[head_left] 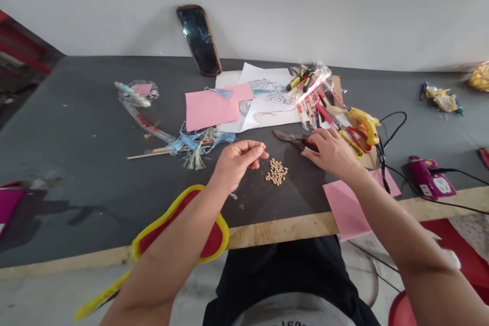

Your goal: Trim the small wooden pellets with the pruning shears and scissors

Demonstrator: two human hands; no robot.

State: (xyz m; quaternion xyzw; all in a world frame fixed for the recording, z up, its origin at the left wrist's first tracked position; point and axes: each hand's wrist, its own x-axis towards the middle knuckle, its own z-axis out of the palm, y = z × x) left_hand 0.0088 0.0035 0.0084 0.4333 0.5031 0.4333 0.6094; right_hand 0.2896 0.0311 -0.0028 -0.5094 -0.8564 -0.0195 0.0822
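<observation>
Thumb and fingertips of my left hand [239, 160] are pinched together on a tiny pale piece, which looks like the cut wooden bits beside it. That small pile of wooden bits [276, 172] lies on the dark tabletop between my two hands. My right hand [331, 152] is closed around the dark handles of a pair of snips [290, 136]. Their metal blades point left and rest on or just above the table. Under my right forearm is a pink paper sheet [344, 206] at the table's edge.
Blue and pale tassels [196, 145] lie left of my hands. Behind are pink paper [214, 107], printed sheets [263, 91] and bagged sticks [315, 86]. Scissors [349, 135], a yellow glue gun [364, 122] and cables lie right. A phone [200, 41] leans against the wall.
</observation>
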